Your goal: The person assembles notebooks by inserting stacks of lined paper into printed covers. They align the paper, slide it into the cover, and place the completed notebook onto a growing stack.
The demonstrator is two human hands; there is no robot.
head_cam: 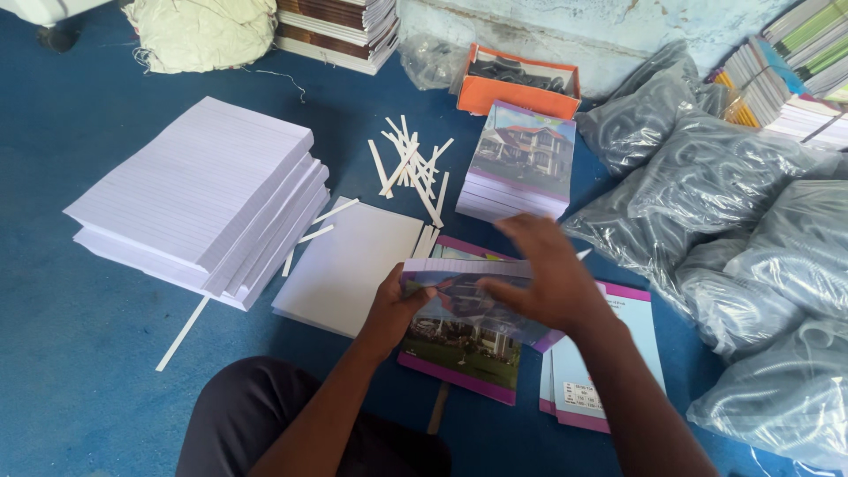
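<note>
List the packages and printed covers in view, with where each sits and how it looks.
Orange carton: top centre by the wall, open, dark pieces inside.
Clear plastic bags: right side, piled, holding grey coils.
Cover stack: centre, purple-edged house picture.
Held cover: between left hand and right hand, same picture.

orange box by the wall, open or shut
Open: the orange box has no lid on, and dark items show inside it.
</note>
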